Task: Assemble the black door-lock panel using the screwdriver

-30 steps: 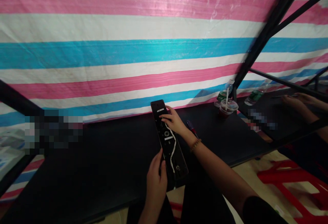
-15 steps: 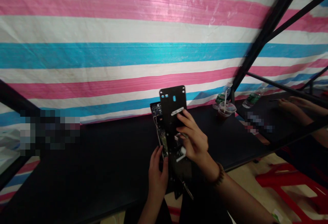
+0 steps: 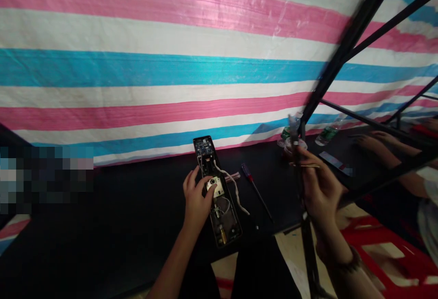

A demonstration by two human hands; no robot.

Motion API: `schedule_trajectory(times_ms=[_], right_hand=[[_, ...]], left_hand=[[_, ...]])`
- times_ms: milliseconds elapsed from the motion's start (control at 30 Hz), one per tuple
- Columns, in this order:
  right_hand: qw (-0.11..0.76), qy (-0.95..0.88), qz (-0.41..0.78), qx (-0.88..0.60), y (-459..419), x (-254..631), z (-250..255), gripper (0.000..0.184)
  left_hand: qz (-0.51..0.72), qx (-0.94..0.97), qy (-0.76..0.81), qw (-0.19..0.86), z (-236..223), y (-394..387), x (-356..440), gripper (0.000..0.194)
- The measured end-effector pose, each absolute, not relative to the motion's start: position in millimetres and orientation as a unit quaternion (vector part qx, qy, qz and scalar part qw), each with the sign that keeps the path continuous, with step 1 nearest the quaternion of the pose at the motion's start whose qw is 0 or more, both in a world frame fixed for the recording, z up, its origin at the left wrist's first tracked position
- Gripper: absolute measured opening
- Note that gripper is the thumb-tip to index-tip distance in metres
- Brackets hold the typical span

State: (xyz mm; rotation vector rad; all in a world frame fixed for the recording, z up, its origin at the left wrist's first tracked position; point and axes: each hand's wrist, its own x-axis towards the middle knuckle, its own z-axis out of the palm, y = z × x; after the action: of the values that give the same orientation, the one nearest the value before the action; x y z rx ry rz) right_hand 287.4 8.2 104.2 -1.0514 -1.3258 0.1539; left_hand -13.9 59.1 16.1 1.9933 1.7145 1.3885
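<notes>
— Black plastic case (image 3: 226,224), see it? It lies open on the dark surface (image 3: 137,212), face up. There's a circuit board (image 3: 204,146) at the far end, a white cable (image 3: 233,189) along it, and a small brass part (image 3: 222,234) at the near end.

— Why lay it flat?

— I'd guess so it stays steady and the insides can be seen.

— And the left grip (image 3: 196,198)?

— It's bent over the case, with the thumb on a small white part (image 3: 215,186). I can't tell if it truly has hold of that.

— The right grip (image 3: 321,194)?

— It's up in the air, closed around a long black plate (image 3: 305,244) seen edge-on. Held up there, the plate seems well clear of the open case.

— What's close by?

— A screwdriver with a red handle (image 3: 247,172) lies just beside the case. Farther off, behind the right grip, stand a plastic cup (image 3: 294,147) and a water bottle (image 3: 285,134). Past those, another person's hand (image 3: 379,143) rests on a dark top. A red plastic stool (image 3: 383,239) stands on the floor, and a pink, white and blue striped tarp (image 3: 171,94) hangs behind it all.
</notes>
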Motion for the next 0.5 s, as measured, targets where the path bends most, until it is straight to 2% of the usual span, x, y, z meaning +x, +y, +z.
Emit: schedule_trajectory(times_ms=[167, 300, 500], right_hand=[[0.547, -0.624, 0.131, -0.543, 98, 322, 31, 0.023], [0.476, -0.656, 0.133, -0.570, 139, 345, -21, 0.019], [0.408, -0.687, 0.149, -0.582, 168, 347, -25, 0.013]], left_hand=[[0.490, 0.647, 0.573, 0.114, 20, 18, -40, 0.026], [0.420, 0.642, 0.620, 0.165, -8, -11, -68, 0.028], [0.336, 0.653, 0.661, 0.153, -37, -27, -78, 0.029]])
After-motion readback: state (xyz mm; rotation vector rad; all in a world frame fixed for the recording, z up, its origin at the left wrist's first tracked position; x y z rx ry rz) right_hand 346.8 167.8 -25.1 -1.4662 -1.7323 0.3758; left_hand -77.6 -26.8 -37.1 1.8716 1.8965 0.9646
